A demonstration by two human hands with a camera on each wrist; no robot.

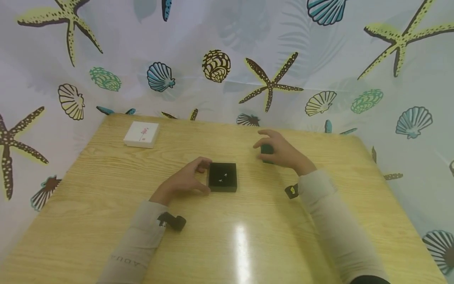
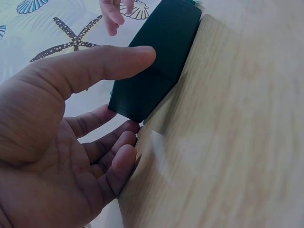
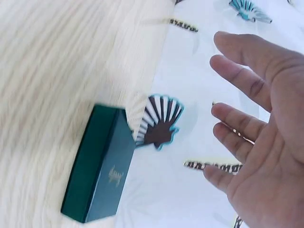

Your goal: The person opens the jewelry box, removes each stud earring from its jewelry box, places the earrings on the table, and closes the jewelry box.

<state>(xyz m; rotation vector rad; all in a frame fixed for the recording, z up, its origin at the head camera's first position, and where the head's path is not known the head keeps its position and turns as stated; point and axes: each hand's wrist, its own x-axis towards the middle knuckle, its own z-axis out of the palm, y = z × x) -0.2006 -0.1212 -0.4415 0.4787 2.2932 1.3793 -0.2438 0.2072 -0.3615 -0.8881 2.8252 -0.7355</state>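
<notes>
Left hand: at the left end of the lidless jewellery-box base, thumb by the near corner, fingers at the far corner, holding from opposite sides in a wide C; cannot tell how firmly.
Jewellery-box base: dark green and squarish, flat on the table between the two hands, hollow side up.
Star-shaped studs: two, tiny and silvery, close together but apart on the dark padding of the base.
Right hand: above the box lid, fingers spread and thumb held away, gripping nothing; apart from the lid in the right wrist view.
Box lid: dark green, resting on the table to the right of the base and a little farther back, well apart from it; partly hidden by the right hand from the head view; gold emblem on one face, too small to read.
White box: near the back left of the table, pink flower print on top, well away from both hands.
Sleeves: pale and long, with lettering on the left one.
Wrist cameras: black, one at each cuff.
Curtain: behind the table, white, printed with starfish and seashells.
</notes>
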